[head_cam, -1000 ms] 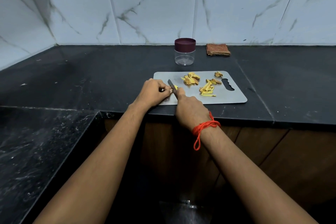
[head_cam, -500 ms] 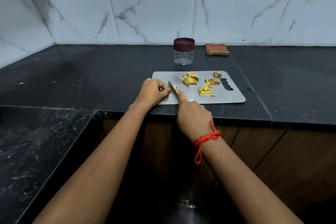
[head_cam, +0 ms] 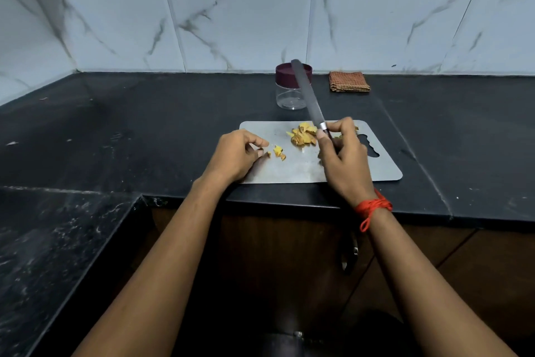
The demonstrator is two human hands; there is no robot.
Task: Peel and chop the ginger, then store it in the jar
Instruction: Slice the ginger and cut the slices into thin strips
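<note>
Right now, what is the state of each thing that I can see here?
jar, upright, lid on, looks empty.
knife, raised off the cutting board, blade pointing up and away.
right hand, grips the knife handle.
left hand, rests on the board, fingers loosely curled, holding nothing.
ginger, cut pieces lying on the board.
cloth, folded.

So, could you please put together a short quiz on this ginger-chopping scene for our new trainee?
1. What lies to the right of the jar?
2. Which hand grips the knife: A) left, B) right, C) neither?
3. True or false: the jar stands open.

Key:
1. A folded cloth.
2. B, the right hand.
3. False; its maroon lid is on.
</note>
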